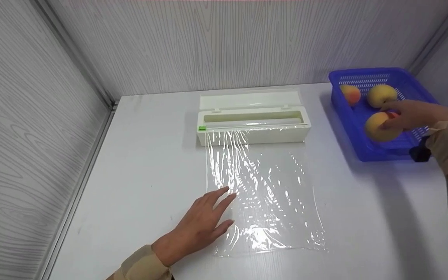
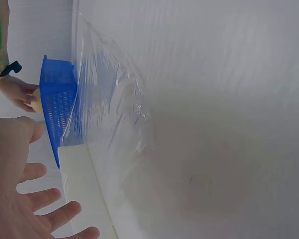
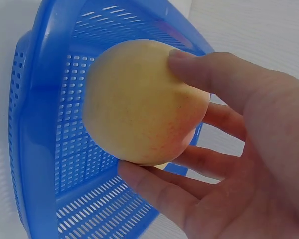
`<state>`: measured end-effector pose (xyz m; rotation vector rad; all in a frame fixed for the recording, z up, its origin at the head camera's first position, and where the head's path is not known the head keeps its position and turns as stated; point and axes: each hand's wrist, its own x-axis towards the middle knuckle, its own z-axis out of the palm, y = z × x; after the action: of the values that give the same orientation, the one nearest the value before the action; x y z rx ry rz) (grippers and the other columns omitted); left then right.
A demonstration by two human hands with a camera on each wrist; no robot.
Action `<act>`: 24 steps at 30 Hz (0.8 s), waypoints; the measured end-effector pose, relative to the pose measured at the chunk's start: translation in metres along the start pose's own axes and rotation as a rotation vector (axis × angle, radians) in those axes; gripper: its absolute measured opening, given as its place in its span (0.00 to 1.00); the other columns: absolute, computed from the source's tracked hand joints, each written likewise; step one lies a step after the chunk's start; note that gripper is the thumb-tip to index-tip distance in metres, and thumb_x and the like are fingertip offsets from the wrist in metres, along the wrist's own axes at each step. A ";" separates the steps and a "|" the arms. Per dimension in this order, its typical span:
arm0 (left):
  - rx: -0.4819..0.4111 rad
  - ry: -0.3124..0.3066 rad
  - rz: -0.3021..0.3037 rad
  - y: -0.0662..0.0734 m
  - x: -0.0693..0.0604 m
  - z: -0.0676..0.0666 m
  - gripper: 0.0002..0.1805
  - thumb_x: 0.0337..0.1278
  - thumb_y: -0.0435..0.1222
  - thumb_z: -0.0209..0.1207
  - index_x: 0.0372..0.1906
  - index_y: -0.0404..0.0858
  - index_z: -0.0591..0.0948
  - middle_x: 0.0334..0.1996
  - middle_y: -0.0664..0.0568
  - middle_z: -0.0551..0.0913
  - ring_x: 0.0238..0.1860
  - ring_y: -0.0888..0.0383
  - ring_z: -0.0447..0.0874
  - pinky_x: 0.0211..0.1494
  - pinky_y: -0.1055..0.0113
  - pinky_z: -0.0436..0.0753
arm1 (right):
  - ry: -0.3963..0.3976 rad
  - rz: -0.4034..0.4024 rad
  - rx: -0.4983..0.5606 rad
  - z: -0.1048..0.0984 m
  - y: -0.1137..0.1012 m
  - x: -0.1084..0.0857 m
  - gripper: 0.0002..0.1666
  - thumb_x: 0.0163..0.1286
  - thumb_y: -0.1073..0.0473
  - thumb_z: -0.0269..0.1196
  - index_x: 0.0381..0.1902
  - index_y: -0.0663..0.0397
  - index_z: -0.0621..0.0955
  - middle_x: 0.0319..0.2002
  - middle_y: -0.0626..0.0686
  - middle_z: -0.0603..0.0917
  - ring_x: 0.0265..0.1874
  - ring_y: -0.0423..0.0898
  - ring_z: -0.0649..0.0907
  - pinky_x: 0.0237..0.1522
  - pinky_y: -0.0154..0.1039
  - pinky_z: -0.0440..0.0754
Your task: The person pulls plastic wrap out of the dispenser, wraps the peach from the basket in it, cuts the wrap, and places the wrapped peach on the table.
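Note:
My right hand (image 1: 412, 112) grips a yellow peach (image 3: 139, 102) with a red blush, thumb on one side and fingers round the other. It holds the peach over the blue plastic basket (image 1: 350, 128), where two more peaches (image 1: 382, 96) lie. My left hand (image 1: 198, 223) has its fingers spread at the left edge of a sheet of clear cling film (image 1: 270, 194); whether it touches the film I cannot tell. The film stretches toward me over the table from a white cling film dispenser (image 1: 255, 136), whose lid (image 1: 249, 101) is raised at the back.
A green slider (image 1: 202, 128) sits at the left end of the dispenser's front edge. The white table (image 1: 142, 163) is bounded by wood-grain panels (image 1: 208, 42) behind and at the sides. The basket stands at the back right, near the panel corner.

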<state>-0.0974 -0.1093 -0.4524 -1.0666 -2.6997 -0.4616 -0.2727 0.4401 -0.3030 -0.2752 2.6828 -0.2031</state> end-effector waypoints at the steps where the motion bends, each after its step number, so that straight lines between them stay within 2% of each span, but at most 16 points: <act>1: -0.002 -0.008 -0.005 0.000 0.000 0.000 0.34 0.66 0.48 0.60 0.73 0.45 0.65 0.70 0.47 0.69 0.69 0.52 0.69 0.65 0.54 0.75 | 0.000 0.007 -0.003 0.000 0.000 -0.001 0.44 0.72 0.41 0.59 0.68 0.72 0.62 0.51 0.70 0.75 0.41 0.57 0.78 0.39 0.49 0.78; 5: -0.011 -0.012 -0.010 0.001 -0.001 0.000 0.34 0.65 0.48 0.60 0.73 0.45 0.65 0.71 0.47 0.68 0.69 0.52 0.69 0.66 0.53 0.75 | 0.010 0.036 0.026 -0.001 0.001 -0.003 0.46 0.71 0.38 0.58 0.69 0.70 0.61 0.46 0.66 0.77 0.38 0.54 0.78 0.36 0.46 0.77; 10: -0.017 -0.011 -0.010 0.000 -0.001 0.000 0.34 0.66 0.48 0.60 0.73 0.45 0.65 0.71 0.48 0.68 0.69 0.52 0.69 0.66 0.53 0.75 | 0.021 0.052 0.101 -0.001 0.000 -0.006 0.47 0.71 0.36 0.57 0.69 0.69 0.61 0.45 0.67 0.77 0.36 0.54 0.80 0.34 0.45 0.81; 15: -0.006 -0.032 -0.018 0.002 -0.001 -0.001 0.35 0.66 0.49 0.59 0.74 0.45 0.63 0.71 0.47 0.68 0.70 0.52 0.68 0.67 0.53 0.75 | 0.041 0.014 0.133 -0.002 -0.007 -0.014 0.43 0.72 0.40 0.58 0.69 0.67 0.62 0.42 0.62 0.77 0.36 0.52 0.79 0.33 0.40 0.79; 24: -0.006 -0.048 -0.018 0.003 -0.001 -0.001 0.34 0.67 0.49 0.58 0.73 0.45 0.64 0.71 0.46 0.68 0.70 0.51 0.67 0.67 0.52 0.75 | 0.062 0.012 0.154 -0.003 -0.021 -0.023 0.45 0.71 0.36 0.56 0.69 0.66 0.63 0.48 0.65 0.76 0.39 0.52 0.81 0.38 0.45 0.85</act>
<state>-0.0950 -0.1084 -0.4507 -1.0697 -2.7530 -0.4537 -0.2506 0.4252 -0.2874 -0.2088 2.7103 -0.4190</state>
